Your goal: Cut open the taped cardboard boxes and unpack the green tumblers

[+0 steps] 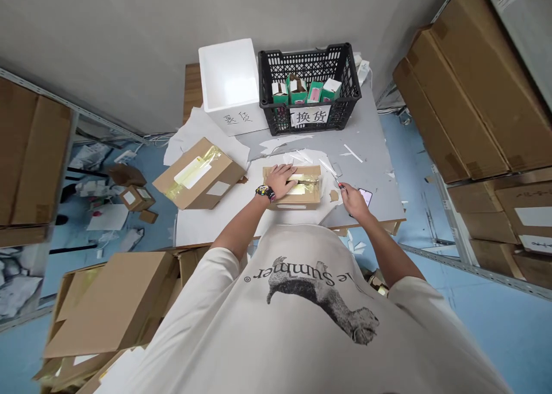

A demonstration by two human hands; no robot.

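A small cardboard box (308, 197) with yellowish tape across its top sits on white paper near the table's front edge. My left hand (280, 181) lies on the left part of its top, fingers spread. To the right of the box, my right hand (352, 201) is closed around a knife (340, 183) with a red and black handle, which points up and left. Beside that hand a phone (366, 196) lies on the table, partly hidden by the hand. A larger taped box (202, 175) stands tilted in view at the left.
At the table's back are a white foam box (235, 115) and a black crate (310, 126) holding several green-and-white small boxes. Paper scraps (353, 153) lie on the table (375, 135). Large cartons (112, 302) stand at the lower left; shelved cartons (470, 83) are at the right.
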